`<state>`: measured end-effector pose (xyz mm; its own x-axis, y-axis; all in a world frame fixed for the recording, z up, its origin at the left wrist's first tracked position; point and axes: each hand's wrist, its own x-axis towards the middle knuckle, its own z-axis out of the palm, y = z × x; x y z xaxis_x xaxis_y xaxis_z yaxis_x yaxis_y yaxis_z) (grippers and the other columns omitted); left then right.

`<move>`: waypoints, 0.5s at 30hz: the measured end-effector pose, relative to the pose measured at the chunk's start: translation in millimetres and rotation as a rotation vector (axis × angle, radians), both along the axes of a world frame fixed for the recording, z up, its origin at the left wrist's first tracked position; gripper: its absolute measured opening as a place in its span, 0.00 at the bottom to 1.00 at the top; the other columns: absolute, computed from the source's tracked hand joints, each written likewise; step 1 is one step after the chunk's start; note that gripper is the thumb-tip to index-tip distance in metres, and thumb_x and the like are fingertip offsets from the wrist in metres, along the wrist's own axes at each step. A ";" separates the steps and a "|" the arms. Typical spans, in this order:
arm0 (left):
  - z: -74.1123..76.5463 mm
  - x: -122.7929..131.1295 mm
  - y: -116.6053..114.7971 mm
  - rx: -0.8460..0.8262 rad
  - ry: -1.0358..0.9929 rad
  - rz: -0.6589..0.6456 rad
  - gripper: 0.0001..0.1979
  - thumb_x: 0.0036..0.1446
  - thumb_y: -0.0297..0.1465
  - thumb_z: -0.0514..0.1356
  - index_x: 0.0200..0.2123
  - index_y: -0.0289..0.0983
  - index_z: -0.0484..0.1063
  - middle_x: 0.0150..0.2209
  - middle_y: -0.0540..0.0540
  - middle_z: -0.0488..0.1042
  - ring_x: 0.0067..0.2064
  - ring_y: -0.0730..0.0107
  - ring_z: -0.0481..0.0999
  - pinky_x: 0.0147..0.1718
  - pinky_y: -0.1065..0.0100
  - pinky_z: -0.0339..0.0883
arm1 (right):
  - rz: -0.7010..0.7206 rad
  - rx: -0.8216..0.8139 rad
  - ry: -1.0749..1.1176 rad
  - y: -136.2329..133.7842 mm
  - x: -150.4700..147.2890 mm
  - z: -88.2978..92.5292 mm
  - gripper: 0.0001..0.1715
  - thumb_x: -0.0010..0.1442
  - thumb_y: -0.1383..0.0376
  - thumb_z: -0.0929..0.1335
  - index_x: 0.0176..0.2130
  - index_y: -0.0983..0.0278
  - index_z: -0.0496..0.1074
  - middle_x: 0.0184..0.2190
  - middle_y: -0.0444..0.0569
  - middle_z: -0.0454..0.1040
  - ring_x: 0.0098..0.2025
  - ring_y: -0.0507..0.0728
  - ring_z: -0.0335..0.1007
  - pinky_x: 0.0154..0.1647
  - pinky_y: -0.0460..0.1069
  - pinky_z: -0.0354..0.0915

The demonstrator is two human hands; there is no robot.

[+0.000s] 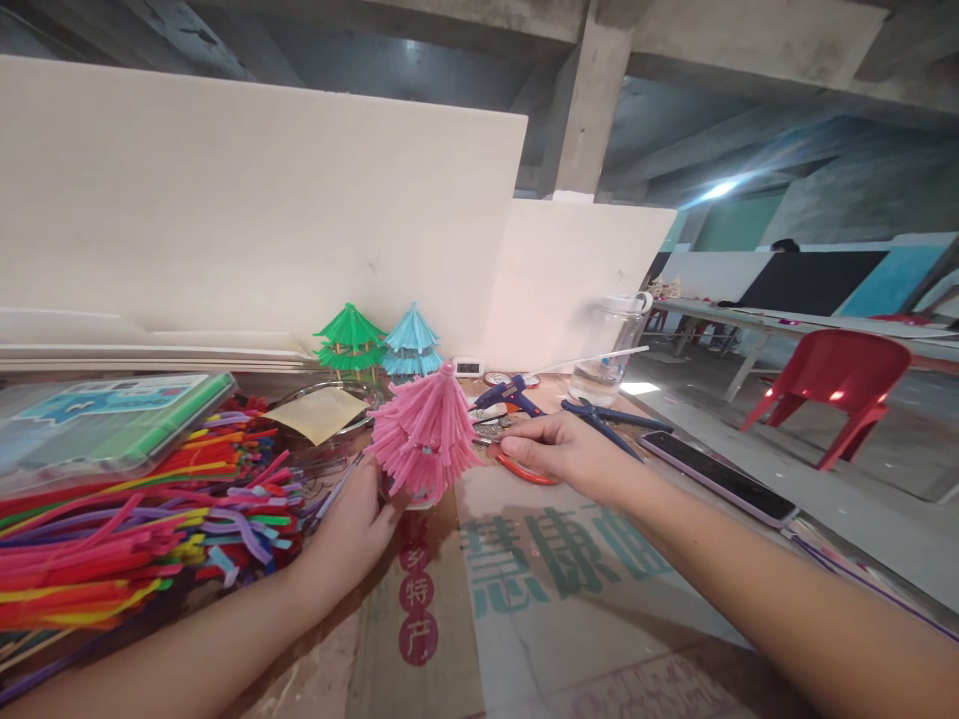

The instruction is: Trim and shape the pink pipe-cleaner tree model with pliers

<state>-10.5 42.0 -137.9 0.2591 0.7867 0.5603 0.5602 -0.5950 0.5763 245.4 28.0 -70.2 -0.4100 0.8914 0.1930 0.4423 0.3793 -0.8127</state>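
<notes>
A pink tiered model made of pipe cleaners [425, 434] stands on the cardboard-covered table [554, 599]. My left hand [352, 524] is closed around its base from the left. My right hand [565, 449] rests on the table to the model's right, its fingers curled over orange-handled scissors [524, 471]. A blue glue gun [505, 394] lies just behind that hand. A green model [349, 340] and a light blue model [411, 343] of the same shape stand at the back by the white board.
A heap of coloured pipe cleaners [127, 519] and a plastic box [105, 419] fill the left side. Blue pliers [603, 414], a clear jar [610, 350] and a phone [719, 477] lie to the right. A red chair [831, 384] stands beyond the table edge.
</notes>
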 end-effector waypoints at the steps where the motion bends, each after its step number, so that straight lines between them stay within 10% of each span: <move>1: 0.5 0.2 -0.4 -0.005 0.003 0.001 0.16 0.58 0.40 0.52 0.45 0.36 0.67 0.49 0.33 0.74 0.52 0.49 0.72 0.52 0.47 0.65 | 0.003 0.000 0.003 -0.4 -0.2 0.4 0.26 0.57 0.47 0.65 0.32 0.68 0.76 0.17 0.38 0.52 0.21 0.48 0.44 0.23 0.46 0.43; 15: 2.0 0.8 -0.2 0.010 0.005 -0.016 0.17 0.59 0.41 0.52 0.45 0.37 0.67 0.50 0.34 0.73 0.54 0.49 0.71 0.54 0.49 0.64 | 0.029 0.015 0.008 -3.2 -2.2 2.9 0.24 0.58 0.48 0.64 0.26 0.65 0.69 0.17 0.38 0.53 0.22 0.49 0.46 0.24 0.47 0.44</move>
<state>-9.7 41.8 -135.9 0.2744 0.7766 0.5672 0.5532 -0.6099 0.5675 243.2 24.8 -67.3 -0.4344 0.8760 0.2094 0.4246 0.4042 -0.8102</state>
